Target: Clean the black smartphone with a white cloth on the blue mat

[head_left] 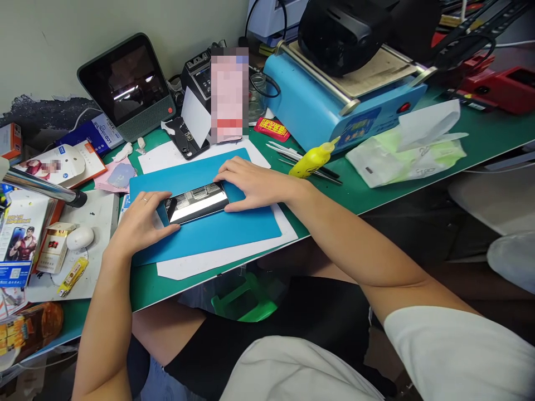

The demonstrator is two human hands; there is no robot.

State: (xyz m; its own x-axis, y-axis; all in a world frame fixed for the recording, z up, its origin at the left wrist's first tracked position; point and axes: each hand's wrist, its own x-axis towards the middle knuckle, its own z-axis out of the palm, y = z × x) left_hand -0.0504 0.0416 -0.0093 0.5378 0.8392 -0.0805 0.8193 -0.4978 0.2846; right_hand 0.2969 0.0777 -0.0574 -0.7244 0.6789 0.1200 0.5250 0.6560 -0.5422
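A smartphone [197,203] with a dark, glossy screen lies crosswise over a blue mat [234,228], its glass mirroring bright light. My left hand [142,220], wearing a ring, grips its left end between thumb and fingers. At the right end, my right hand [253,184] has its fingertips on the far corner and its thumb on the near one. White paper [188,267] sticks out from under the mat. Beyond the mat lies a black phone part [186,139], perhaps a back cover or frame.
Right of the mat are a yellow squeeze bottle [314,158], thin tools [288,150], a tissue pack [401,159] and a blue heating-plate machine [309,94]. A smart display [125,83] stands behind. Boxes and a yellow cutter [73,277] crowd the left, beside a metal lamp arm [42,186].
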